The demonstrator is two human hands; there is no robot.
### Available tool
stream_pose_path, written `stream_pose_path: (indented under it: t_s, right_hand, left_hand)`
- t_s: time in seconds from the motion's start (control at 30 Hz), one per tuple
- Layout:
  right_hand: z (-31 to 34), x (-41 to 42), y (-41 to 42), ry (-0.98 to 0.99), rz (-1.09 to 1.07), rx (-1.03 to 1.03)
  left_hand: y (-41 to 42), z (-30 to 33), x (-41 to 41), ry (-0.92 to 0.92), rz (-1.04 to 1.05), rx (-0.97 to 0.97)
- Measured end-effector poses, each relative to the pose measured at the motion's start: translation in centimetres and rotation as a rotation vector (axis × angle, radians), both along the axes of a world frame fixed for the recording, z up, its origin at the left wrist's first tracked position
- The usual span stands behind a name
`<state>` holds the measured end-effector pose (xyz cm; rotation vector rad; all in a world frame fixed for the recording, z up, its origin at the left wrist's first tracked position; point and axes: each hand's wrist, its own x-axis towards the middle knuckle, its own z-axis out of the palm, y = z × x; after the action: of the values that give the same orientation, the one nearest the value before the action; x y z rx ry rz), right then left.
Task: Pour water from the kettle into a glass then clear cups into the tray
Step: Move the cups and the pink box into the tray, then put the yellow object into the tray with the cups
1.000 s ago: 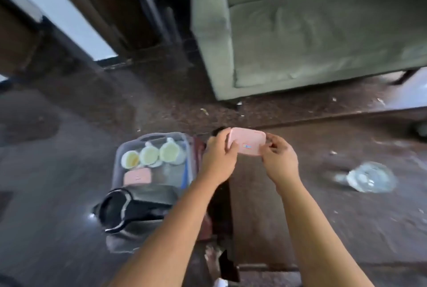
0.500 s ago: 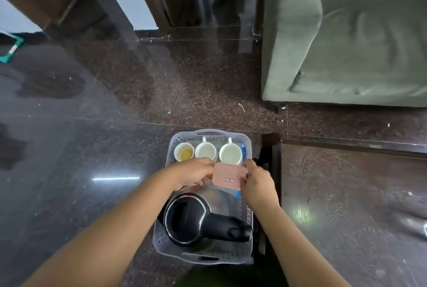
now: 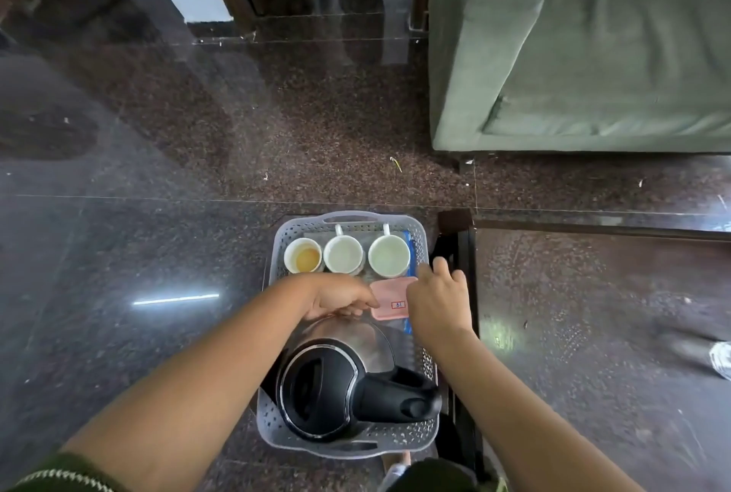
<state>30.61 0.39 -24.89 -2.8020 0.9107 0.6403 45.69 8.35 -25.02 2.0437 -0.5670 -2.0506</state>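
Observation:
A grey perforated tray (image 3: 348, 216) sits on the dark stone floor. Three white cups stand along its far side: a left cup (image 3: 302, 255) with amber liquid, a middle cup (image 3: 343, 253) and a right cup (image 3: 389, 256). The steel kettle (image 3: 328, 388) with its black lid and handle fills the tray's near half. Between cups and kettle is a flat pink coaster (image 3: 389, 299) with a small label. My left hand (image 3: 340, 299) grips its left edge and my right hand (image 3: 439, 305) its right edge, low inside the tray.
A glass-topped table with a dark frame (image 3: 461, 246) stands just right of the tray. On it, at the far right edge, is a blurred clear glass (image 3: 720, 359). A green sofa (image 3: 573, 56) stands at the back right. A blue strip (image 3: 409, 250) lies along the tray's right side.
Both hands carried the pink coaster from over the table leftward and down into the tray, behind the kettle. The view swung left with them.

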Motion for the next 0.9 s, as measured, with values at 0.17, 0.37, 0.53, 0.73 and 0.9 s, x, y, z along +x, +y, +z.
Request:
stream_pose_path:
  t_s: [0.17, 0.37, 0.53, 0.73, 0.9]
  right_hand:
    - [-0.3, 0.0, -0.3, -0.028, -0.038, 0.028]
    - [-1.1, -1.9, -0.9, -0.29, -0.247, 0.183]
    - [0.4, -5.7, -1.8, -0.515, -0.536, 0.257]
    - [5.2, -16.0, -4.4, -0.505, -0.648, 0.185]
    - [11.7, -30.3, -7.3, -0.575, -0.797, 0.073]
  left_hand:
    - [0.3, 0.2, -0.9, -0.086, -0.051, -0.035]
    - [-0.5, 3.0, -1.1, -0.223, -0.111, -0.069]
    - [-2.5, 6.9, -4.5, -0.555, -0.196, -0.182]
    - [-4.2, 11.6, -17.2, -0.94, -0.315, -0.495]
    - [-5.4, 15.2, -28.6, -1.03, -0.363, -0.653]
